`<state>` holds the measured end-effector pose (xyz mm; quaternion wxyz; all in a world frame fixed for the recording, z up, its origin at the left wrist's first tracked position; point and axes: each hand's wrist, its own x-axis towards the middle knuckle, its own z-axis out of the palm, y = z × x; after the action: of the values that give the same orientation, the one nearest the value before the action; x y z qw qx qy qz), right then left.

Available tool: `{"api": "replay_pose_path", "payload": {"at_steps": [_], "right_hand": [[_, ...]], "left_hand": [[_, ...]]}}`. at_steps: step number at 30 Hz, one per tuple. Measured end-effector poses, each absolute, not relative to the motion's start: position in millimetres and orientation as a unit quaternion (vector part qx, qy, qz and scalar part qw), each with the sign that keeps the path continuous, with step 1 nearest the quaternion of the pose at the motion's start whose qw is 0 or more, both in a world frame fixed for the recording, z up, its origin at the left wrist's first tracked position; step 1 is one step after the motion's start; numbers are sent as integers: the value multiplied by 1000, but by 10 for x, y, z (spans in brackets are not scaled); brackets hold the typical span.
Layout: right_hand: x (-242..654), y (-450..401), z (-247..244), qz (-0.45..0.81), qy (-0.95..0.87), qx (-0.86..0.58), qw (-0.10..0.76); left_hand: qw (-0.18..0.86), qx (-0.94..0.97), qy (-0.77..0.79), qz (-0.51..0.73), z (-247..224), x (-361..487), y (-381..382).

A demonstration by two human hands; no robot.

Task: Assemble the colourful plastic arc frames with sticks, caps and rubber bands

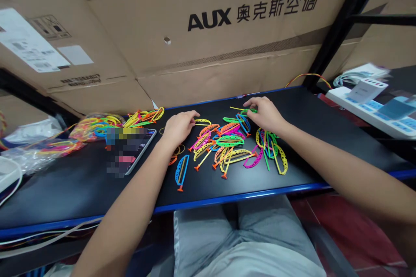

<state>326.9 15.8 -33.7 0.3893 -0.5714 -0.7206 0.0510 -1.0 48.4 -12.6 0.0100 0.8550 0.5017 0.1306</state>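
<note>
On the black tabletop (292,114) lies a pile of small plastic toy bows (230,140) in several bright colours, some with orange suction-cup arrows. My left hand (181,127) is at the pile's far left, palm down with its fingers curled; whatever they grip is hidden. A yellow toy bow (203,121) touches its fingertips. At the far right of the pile, my right hand (265,113) has its thumb and fingers around a green toy bow (251,111). A thin yellow stick (237,108) points left from there. A blue toy bow (182,171) lies apart, near the front.
Left of my left forearm lies a phone (140,151), partly blurred. Plastic bags of toy bows (94,126) sit farther left. A large cardboard box (208,60) stands behind the table. On the right are a white power strip (373,110) and a black metal post (341,30).
</note>
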Motion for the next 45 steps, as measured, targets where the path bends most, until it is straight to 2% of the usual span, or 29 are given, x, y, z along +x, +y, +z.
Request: {"api": "replay_pose_path", "payload": {"at_steps": [5,11,14,17,20,23,24,26,30,34,39,45], "right_hand": [[3254,149,-379,58,-735,-553,388],[3106,-7,-274,66,-714,-509,476],[2959,-155,-180,124,-711,-473,505],[2848,-273,-131,240,-714,-451,479],[2808,-323,-139,334,-709,-433,444],[2815,-324,-159,332,-702,-436,454],[2824,-319,-160,319,-701,-442,461],[2844,-311,-152,284,-700,-451,475],[2876,-303,-127,222,-704,-459,494],[2869,-311,-136,244,-691,-455,505],[2855,-313,-157,262,-676,-461,512],[2870,-289,-166,258,-671,-467,515]], "left_hand": [[17,861,490,132,-77,-82,387],[3,864,434,255,-46,38,181],[-24,888,355,292,-38,253,12],[-15,908,308,285,-52,452,-128],[43,908,301,289,-51,514,-186],[198,884,296,304,34,375,-150],[251,870,298,302,83,281,-117],[287,857,327,277,192,31,-23],[230,833,448,229,328,-564,217],[230,815,520,115,294,-938,356],[279,813,504,85,185,-939,372],[263,814,511,88,134,-840,365]]}}
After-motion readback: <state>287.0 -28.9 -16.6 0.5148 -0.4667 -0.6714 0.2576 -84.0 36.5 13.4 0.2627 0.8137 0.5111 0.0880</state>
